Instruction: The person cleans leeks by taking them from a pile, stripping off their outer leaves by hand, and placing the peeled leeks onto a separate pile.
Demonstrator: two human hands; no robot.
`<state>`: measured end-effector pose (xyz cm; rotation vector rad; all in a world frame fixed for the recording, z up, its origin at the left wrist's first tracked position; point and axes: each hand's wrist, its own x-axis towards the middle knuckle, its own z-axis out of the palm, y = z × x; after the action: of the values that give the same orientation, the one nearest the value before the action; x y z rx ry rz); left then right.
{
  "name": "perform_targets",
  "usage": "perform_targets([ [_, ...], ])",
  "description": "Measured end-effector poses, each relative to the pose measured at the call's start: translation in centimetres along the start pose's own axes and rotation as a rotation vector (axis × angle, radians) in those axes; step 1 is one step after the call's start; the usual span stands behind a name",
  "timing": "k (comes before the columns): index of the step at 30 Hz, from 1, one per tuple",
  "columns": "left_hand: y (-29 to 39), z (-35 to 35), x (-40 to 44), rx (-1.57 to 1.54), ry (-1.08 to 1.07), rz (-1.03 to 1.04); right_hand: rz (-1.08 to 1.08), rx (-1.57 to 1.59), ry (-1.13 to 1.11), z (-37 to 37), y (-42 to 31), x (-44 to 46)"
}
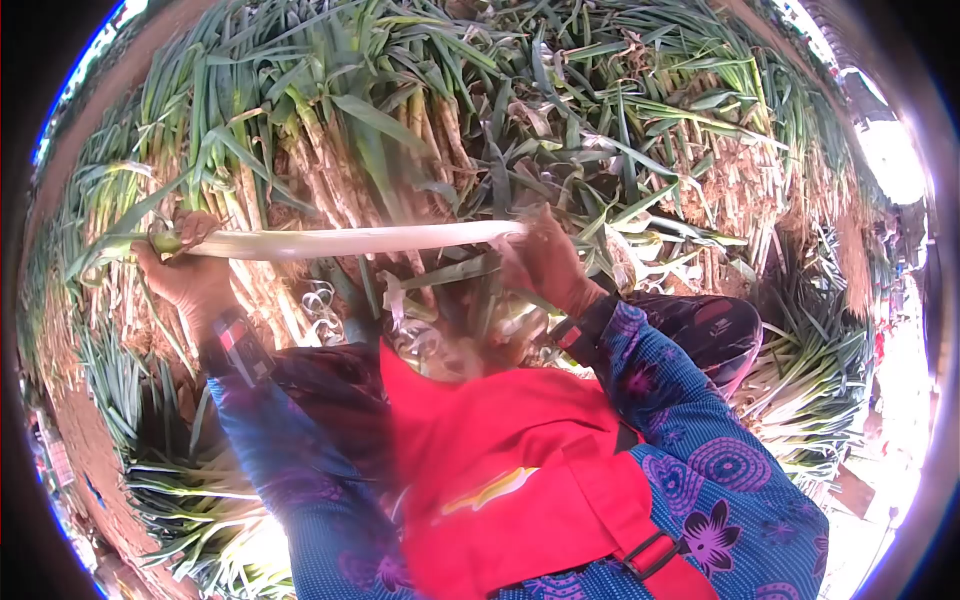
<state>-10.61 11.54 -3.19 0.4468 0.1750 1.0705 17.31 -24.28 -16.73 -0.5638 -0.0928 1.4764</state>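
Observation:
A long green onion (pixel 350 242) with a smooth white stalk lies level across the view, held between both hands. My left hand (pixel 192 285) is closed around its left end, where dry brown skin and green leaves stick out. At the other end, my right hand (pixel 553 265) has its fingers closed on the tip of the stalk; motion blurs the area just below it. Peeled skins and loose leaves (pixel 435 325) lie beneath the stalk, between my knees.
Unpeeled green onions (pixel 325 165) with soil-stained stalks are heaped in front of me. More bunches stand at the right (pixel 715 165). Cleaner white-stalked onions lie in piles beside me, at the lower left (pixel 215 500) and right (pixel 815 390). A red apron (pixel 510 430) covers my lap.

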Motion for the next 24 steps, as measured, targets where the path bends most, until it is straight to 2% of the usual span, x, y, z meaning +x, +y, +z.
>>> perform_targets([
  [1, 0.2, -0.1, -0.2, 0.031, 0.006, 0.004, 0.004, 0.058, -0.053, -0.5, 0.0, -0.3],
  [2, 0.5, -0.2, -0.3, 0.035, 0.033, 0.037, -0.163, -0.065, 0.282, -1.3, -1.0, -0.5],
  [5, 1.3, -0.5, -0.2, 0.062, 0.092, 0.099, -0.563, -0.168, 0.828, -3.8, -7.4, -4.7],
  [7, 1.9, -0.9, -0.1, 0.103, 0.114, 0.117, -0.456, 0.045, 0.748, -16.6, -14.2, -9.9],
  [8, 0.8, 0.1, -0.4, 0.1, 0.173, 0.161, -0.458, -0.129, 0.849, -14.7, -15.1, -9.9],
  [9, 0.3, -0.9, -0.1, 0.108, 0.033, 0.008, -0.445, -0.301, 0.958, -13.0, -16.1, -10.0],
  [10, -1.7, 1.1, -0.9, 0.141, 0.02, -0.039, -0.355, -0.676, 1.034, -11.3, -16.3, -9.5],
  [11, -3.4, 1.8, -1.1, 0.26, 0.063, 0.026, -0.275, -1.057, 1.074, -10.8, -17.0, -9.1],
  [12, -5.1, 2.6, -1.2, 0.383, 0.114, 0.086, -0.268, -1.475, 1.029, -14.3, -18.6, -8.5],
  [13, -6.3, 2.3, -0.6, 0.256, 0.028, -0.062, -0.275, -1.89, 0.976, -17.3, -19.7, -7.3],
  [14, -7.8, 3.7, -1.2, 0.24, -0.021, -0.072, -0.236, -1.752, 0.99, -12.2, -18.3, -6.5],
  [15, -9.4, 4.8, -1.9, 0.219, -0.071, -0.095, -0.324, -1.608, 0.975, -10.2, -17.8, -5.6],
  [16, -11.0, 3.6, -1.5, 0.684, -0.133, 0.048, -0.333, -1.578, 0.968, -7.7, -17.1, -4.5],
  [17, -12.3, 4.5, -2.2, 0.66, -0.166, -0.01, -0.337, -1.544, 0.972, -5.3, -16.4, -3.7],
  [19, -15.1, 6.3, -3.5, 0.616, -0.226, -0.129, -0.287, -1.346, 0.732, -0.8, -15.1, -2.5],
  [21, -18.6, 5.7, -4.0, 0.324, -0.154, -0.286, -0.333, -1.166, 0.473, 5.3, -13.0, -2.7],
  [22, -19.4, 6.6, -5.0, 0.454, -0.19, -0.333, -0.349, -1.19, 0.367, 7.2, -12.6, -2.8],
  [23, -20.2, 7.8, -5.8, 0.379, -0.227, -0.412, -0.365, -1.211, 0.265, 8.7, -12.4, -2.9],
  [24, -21.0, 9.1, -6.6, 0.303, -0.261, -0.495, -0.388, -1.169, 0.253, 10.6, -11.9, -3.2],
])
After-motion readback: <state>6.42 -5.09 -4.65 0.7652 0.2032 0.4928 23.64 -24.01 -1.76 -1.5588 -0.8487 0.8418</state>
